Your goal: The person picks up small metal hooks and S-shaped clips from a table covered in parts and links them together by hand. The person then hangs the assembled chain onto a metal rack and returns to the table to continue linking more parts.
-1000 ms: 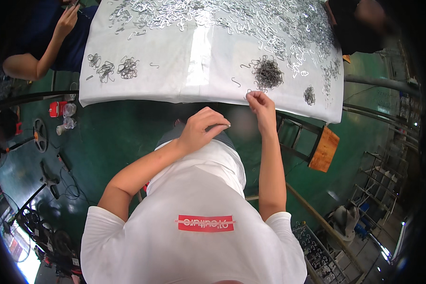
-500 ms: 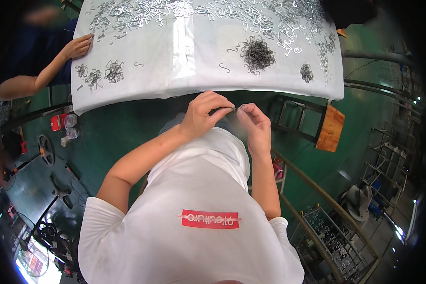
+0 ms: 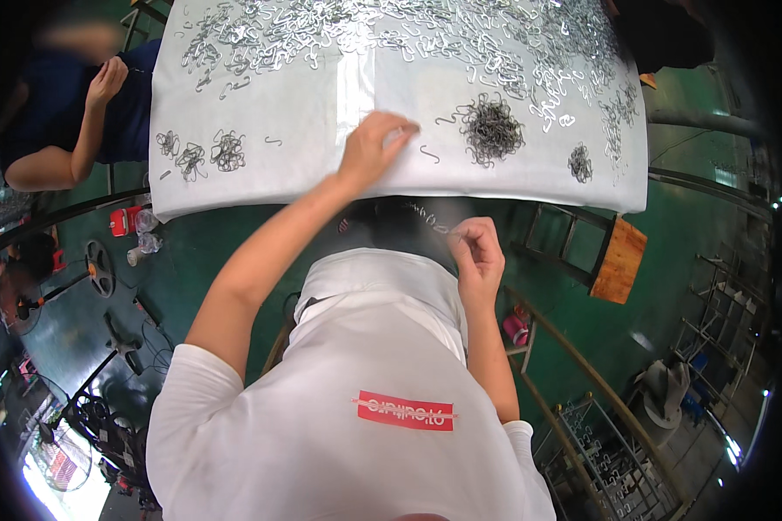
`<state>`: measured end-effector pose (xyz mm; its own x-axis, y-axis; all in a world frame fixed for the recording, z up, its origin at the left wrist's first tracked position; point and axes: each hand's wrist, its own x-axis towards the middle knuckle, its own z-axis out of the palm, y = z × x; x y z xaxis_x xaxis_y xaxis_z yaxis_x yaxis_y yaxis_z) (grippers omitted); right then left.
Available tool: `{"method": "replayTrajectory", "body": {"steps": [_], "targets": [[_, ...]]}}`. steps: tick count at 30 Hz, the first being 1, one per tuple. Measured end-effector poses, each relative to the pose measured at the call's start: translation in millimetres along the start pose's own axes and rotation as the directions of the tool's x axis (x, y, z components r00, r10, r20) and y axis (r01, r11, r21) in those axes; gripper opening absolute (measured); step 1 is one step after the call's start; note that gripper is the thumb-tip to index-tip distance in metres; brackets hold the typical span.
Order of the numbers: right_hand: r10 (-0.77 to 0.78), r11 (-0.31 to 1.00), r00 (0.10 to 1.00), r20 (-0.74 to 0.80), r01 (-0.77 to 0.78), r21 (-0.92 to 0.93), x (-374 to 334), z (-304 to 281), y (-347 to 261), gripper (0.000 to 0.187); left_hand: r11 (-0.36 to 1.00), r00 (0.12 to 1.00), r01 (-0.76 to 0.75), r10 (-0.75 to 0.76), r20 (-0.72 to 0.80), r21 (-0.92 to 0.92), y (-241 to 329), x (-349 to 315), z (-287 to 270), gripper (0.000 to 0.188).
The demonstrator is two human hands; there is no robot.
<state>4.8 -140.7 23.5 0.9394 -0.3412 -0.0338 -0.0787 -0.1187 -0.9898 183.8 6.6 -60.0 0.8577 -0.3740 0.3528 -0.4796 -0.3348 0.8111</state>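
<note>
My left hand (image 3: 374,149) is over the near part of the white-covered table (image 3: 313,169), its fingertips pointing right, toward a lone S-shaped metal hook (image 3: 430,154) and a dark pile of hooks (image 3: 492,130). Motion smears those fingertips, so whether they hold anything is hidden. In front of the table edge, my right hand (image 3: 478,253) is closed in a pinch, above my lap. A thin shiny metal piece (image 3: 440,228) sticks out from its fingertips to the left; blur hides its exact shape.
Many shiny hooks (image 3: 278,39) spread across the table's far side. Smaller heaps lie at left (image 3: 228,152) and right (image 3: 580,162). At left, another person's hand (image 3: 107,82) is raised beside the table. A wooden-topped stool (image 3: 619,259) stands at right.
My left hand has parted from my right and moved forward over the table. My right hand stays near its place, slightly lower. The other person's hand has lifted off the table edge.
</note>
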Motion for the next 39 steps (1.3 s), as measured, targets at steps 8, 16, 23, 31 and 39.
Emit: {"method": "replayTrajectory", "body": {"steps": [8,16,23,31,39], "targets": [[-0.018,0.997,0.996,0.088,0.024,-0.071,12.3,9.1,-5.2,0.007,0.845,0.989,-0.082,0.135,-0.063,0.528,-102.2,127.2,17.5,0.015],[0.027,0.998,0.987,0.158,-0.018,-0.056,19.3,18.3,-9.2,0.006,0.730,0.993,-0.109,0.044,0.113,0.675,-113.3,146.1,16.6,0.012],[-0.043,0.993,0.992,0.120,0.055,-0.100,21.0,20.7,4.5,0.005,0.886,0.977,0.211,-0.208,-0.054,0.413,-79.6,115.4,-13.6,0.016],[-0.058,0.994,0.998,0.029,0.060,-0.087,12.8,16.4,26.2,0.005,0.955,0.954,0.296,-0.296,0.043,0.011,-21.6,37.0,-39.0,0.018],[-0.067,0.991,0.998,0.003,0.067,-0.114,0.9,16.7,26.9,0.006,0.621,0.655,0.718,-0.447,0.610,-0.316,93.5,-34.4,-49.1,0.014]]}}
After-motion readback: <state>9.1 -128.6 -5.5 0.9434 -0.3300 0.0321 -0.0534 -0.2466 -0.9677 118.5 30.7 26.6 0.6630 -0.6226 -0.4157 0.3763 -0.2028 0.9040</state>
